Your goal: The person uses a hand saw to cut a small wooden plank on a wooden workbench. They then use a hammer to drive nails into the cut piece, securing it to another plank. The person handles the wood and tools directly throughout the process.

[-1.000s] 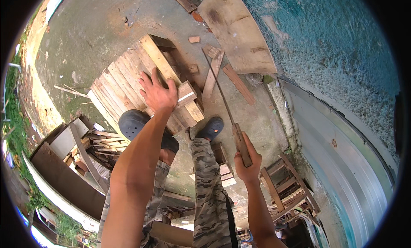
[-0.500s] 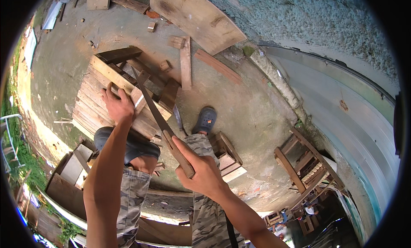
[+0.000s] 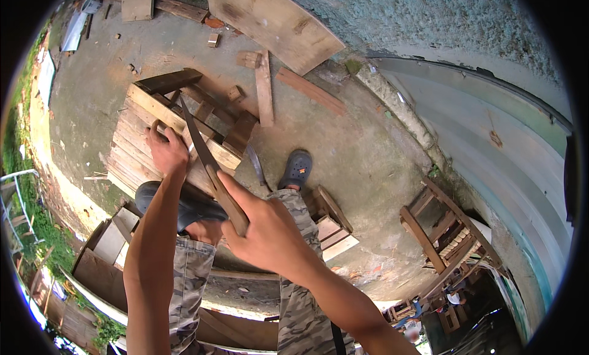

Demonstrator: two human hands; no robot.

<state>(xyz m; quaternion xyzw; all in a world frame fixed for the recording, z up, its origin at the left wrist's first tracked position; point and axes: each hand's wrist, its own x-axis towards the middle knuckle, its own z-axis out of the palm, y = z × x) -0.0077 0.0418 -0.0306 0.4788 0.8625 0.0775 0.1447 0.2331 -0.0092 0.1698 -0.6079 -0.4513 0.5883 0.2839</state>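
Note:
My right hand (image 3: pixel 261 232) is closed around the wooden handle of a handsaw (image 3: pixel 199 134). The narrow dark blade points away from me and slants across the near edge of a slatted wooden crate (image 3: pixel 132 149). Bent fingers of my left hand (image 3: pixel 167 149) press on the crate's edge board, just left of the blade. My left leg is bent, its dark clog (image 3: pixel 150 195) against the crate. The blade hides the exact spot where it meets the wood.
A curved knife (image 3: pixel 256 165) lies between the crate and my right clog (image 3: pixel 297 169). Loose boards (image 3: pixel 311 91) and a plywood sheet (image 3: pixel 276 27) lie beyond. A small wooden frame (image 3: pixel 445 229) stands at right, near a metal panel (image 3: pixel 485 134). Wooden boxes (image 3: pixel 101 275) are at lower left.
My right hand and the saw have moved forward and left, the blade sliding farther over the crate. The left hand keeps its place on the edge board.

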